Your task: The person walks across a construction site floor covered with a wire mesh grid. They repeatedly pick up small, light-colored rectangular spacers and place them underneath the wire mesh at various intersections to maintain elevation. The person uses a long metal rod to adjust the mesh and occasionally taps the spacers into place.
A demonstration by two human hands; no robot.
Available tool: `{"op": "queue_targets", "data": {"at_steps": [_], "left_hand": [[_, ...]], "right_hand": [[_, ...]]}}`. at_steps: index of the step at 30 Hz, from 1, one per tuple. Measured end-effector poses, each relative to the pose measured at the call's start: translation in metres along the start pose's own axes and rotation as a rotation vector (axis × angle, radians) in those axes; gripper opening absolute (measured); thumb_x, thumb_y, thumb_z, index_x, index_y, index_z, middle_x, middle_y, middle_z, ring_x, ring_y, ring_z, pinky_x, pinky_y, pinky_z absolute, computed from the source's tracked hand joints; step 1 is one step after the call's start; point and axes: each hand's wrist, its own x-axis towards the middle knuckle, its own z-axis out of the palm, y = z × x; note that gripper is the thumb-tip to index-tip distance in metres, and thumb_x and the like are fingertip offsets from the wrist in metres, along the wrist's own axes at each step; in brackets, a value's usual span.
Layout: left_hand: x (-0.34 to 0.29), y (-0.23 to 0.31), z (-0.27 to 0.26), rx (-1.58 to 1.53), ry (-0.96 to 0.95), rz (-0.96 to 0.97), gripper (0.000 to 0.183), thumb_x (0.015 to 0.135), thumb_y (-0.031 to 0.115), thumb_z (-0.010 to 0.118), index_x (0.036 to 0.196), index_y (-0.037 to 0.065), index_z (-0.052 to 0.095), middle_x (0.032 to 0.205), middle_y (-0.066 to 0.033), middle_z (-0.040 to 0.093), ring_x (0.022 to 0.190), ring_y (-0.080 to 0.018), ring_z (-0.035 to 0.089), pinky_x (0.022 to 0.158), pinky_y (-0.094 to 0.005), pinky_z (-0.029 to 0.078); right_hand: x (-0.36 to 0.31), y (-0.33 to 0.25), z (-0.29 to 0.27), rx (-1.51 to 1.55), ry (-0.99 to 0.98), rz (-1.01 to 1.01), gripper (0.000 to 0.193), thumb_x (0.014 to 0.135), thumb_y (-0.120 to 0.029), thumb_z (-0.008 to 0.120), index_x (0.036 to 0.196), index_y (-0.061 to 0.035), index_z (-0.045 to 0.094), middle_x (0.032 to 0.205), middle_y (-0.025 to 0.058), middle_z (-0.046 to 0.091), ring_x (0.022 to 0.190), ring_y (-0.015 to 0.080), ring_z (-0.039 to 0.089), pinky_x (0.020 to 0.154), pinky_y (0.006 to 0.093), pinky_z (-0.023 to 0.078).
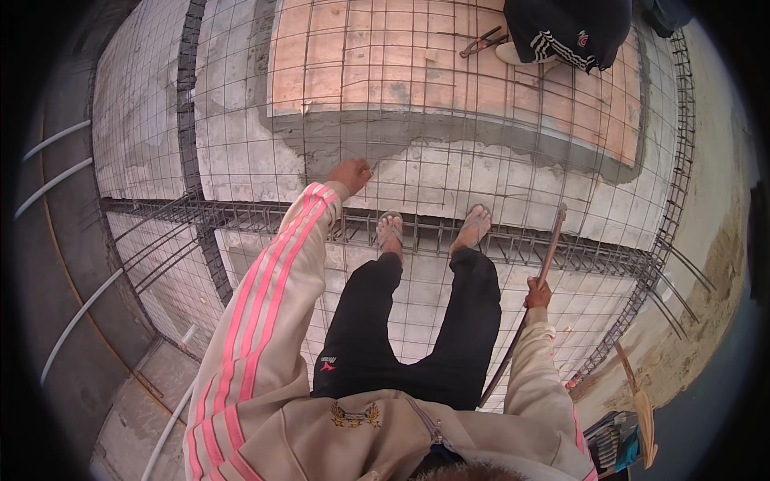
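Observation:
My right hand (538, 293) is wrapped round a long brown bar (550, 250), which slants from near my foot down past my right leg. Its top end is slightly knobbed. My left hand (350, 174) is stretched forward above the steel bar mesh (449, 172), beside a patch of grey mortar (321, 136). The fingers of this hand are curled in; what they hold, if anything, is too small to make out. Whether it touches the mesh I cannot tell.
My sandalled feet stand by a rebar beam cage (513, 239). Another person (569, 28) in dark clothes is at the top right, near red-handled pincers (481, 42). Orange-brown boards (361, 60) lie under the mesh. White pipes (76, 329) run at left; loose rebar ends stick out at right.

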Motion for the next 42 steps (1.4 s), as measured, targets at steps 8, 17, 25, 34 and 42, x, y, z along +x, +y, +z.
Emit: {"op": "queue_targets", "data": {"at_steps": [8, 17, 25, 34, 42], "left_hand": [[0.197, 0.056, 0.019, 0.138, 0.157, 0.124, 0.045, 0.09, 0.041, 0.062, 0.119, 0.008, 0.064, 0.112, -0.0196, 0.067, 0.102, -0.0362, 0.066, 0.089, -0.0454, 0.052], [0.362, 0.091, 0.025, 0.317, 0.443, 0.087, 0.051, 0.09, 0.039, 0.066, 0.131, 0.01, 0.057, 0.128, -0.0189, 0.059, 0.114, -0.0367, 0.062, 0.095, -0.047, 0.052], [0.462, 0.085, 0.026, 0.429, 0.474, 0.089, 0.054, 0.086, 0.037, 0.067, 0.13, 0.009, 0.053, 0.139, -0.0144, 0.051, 0.122, -0.0361, 0.055, 0.099, -0.0478, 0.051], [0.505, 0.082, 0.03, 0.55, 0.423, 0.072, 0.05, 0.086, 0.04, 0.068, 0.126, 0.011, 0.058, 0.127, -0.0171, 0.056, 0.114, -0.0371, 0.061, 0.093, -0.0461, 0.053], [0.483, 0.076, 0.028, 0.595, 0.467, 0.194, 0.046, 0.087, 0.039, 0.071, 0.124, 0.015, 0.061, 0.127, -0.0116, 0.058, 0.109, -0.0329, 0.066, 0.089, -0.0494, 0.054]], "right_hand": [[0.14, 0.062, 0.05, -0.12, 0.19, -0.076, 0.029, 0.085, -0.029, 0.073, 0.093, -0.0022, 0.067, 0.081, 0.0127, 0.067, 0.079, 0.0267, 0.064, 0.075, 0.0403, 0.048], [0.221, 0.054, 0.074, -0.127, 0.424, -0.282, 0.036, 0.087, -0.035, 0.072, 0.095, 0.001, 0.068, 0.08, 0.0166, 0.066, 0.074, 0.0312, 0.062, 0.072, 0.0437, 0.048], [0.282, 0.074, 0.096, -0.278, 0.519, -0.187, 0.044, 0.088, -0.039, 0.071, 0.103, 0.002, 0.067, 0.091, 0.0225, 0.067, 0.084, 0.0383, 0.065, 0.077, 0.0463, 0.049], [0.275, 0.071, 0.111, -0.174, 0.608, -0.295, 0.042, 0.088, -0.042, 0.069, 0.097, -0.0012, 0.064, 0.086, 0.0208, 0.065, 0.079, 0.0399, 0.062, 0.073, 0.0474, 0.046], [0.267, 0.057, 0.112, -0.476, 0.551, -0.173, 0.039, 0.093, -0.044, 0.06, 0.101, -0.0054, 0.065, 0.093, 0.0221, 0.068, 0.088, 0.043, 0.064, 0.074, 0.052, 0.048]]}}
